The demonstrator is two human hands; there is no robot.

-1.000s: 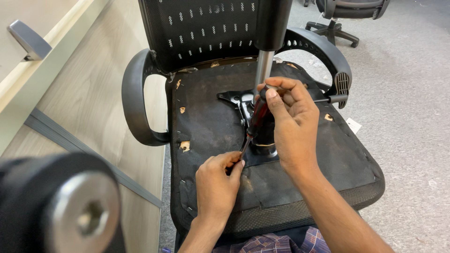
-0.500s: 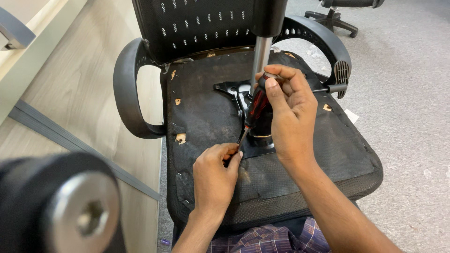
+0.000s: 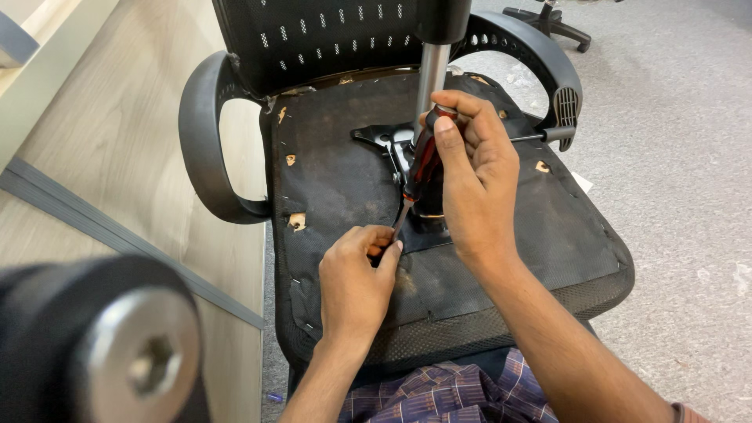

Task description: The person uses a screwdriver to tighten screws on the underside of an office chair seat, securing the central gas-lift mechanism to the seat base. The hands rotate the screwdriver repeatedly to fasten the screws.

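Note:
An upturned black office chair lies before me, the underside of its seat (image 3: 345, 180) facing up, with a metal mechanism plate (image 3: 384, 141) and a chrome gas cylinder (image 3: 431, 74) rising from it. My right hand (image 3: 470, 172) is wrapped around the dark red handle of a screwdriver (image 3: 423, 164), held nearly upright with its shaft angled down to the left. My left hand (image 3: 356, 274) pinches the screwdriver's tip against the seat underside near the plate's front corner. What lies under the tip is hidden by my fingers.
Black armrests (image 3: 207, 149) curve up on both sides of the seat. A wooden panel (image 3: 117, 157) stands at the left. A blurred black caster with a metal hub (image 3: 133, 360) fills the near left corner. Grey carpet (image 3: 681, 157) lies to the right, with another chair base (image 3: 548, 19) far back.
The view has shifted slightly. Both hands stay on the screwdriver at the same spot, with the right hand turned a little on the handle.

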